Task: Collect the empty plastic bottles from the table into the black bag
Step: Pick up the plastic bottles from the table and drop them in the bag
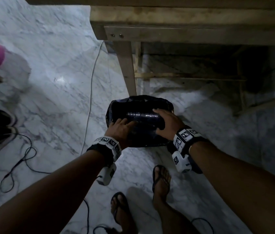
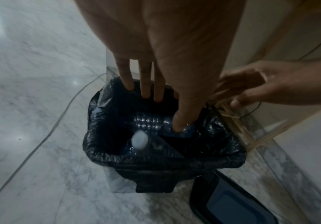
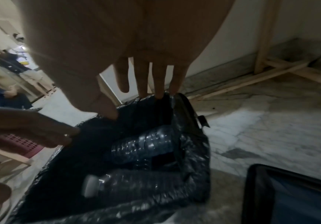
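From the head view, the left hand (image 1: 119,128) and right hand (image 1: 168,123) hover with loose fingers over the black bag (image 1: 116,105) on the floor, gripping nothing. The left wrist view shows a bottle (image 2: 151,121) lying inside. The right wrist view shows two bottles (tabletop unseen, so any remainder is unknown).

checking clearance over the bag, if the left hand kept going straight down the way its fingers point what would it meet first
Most likely the ribbed clear bottle lying inside the black bag. The left hand hangs over the open mouth, its thumb apparently already at that bottle; depth is hard to judge.
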Tool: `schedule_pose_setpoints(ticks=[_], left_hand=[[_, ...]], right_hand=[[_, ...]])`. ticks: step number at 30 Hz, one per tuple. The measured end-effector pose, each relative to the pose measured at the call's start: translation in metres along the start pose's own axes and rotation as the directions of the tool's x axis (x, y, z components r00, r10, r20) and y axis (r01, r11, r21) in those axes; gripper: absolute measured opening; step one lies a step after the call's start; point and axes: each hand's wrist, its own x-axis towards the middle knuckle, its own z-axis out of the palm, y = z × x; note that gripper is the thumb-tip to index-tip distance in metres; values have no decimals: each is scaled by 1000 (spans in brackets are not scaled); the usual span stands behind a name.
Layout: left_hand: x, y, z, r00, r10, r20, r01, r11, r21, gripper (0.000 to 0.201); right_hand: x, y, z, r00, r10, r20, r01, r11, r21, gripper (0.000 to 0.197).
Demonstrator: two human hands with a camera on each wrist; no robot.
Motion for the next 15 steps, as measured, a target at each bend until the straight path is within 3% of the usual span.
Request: schedule_pose_setpoints(ticks=[6, 15], left_hand=[[-51, -1, -35, 997, -62, -42, 58, 994, -94, 58], [-148, 17, -155, 993, -4, -119, -9, 994, -107, 66]], right_hand=[[-57, -19, -36, 994, 84, -71, -80, 995, 66, 75], [-147, -121, -126, 964, 67, -259, -49, 996, 75, 64]])
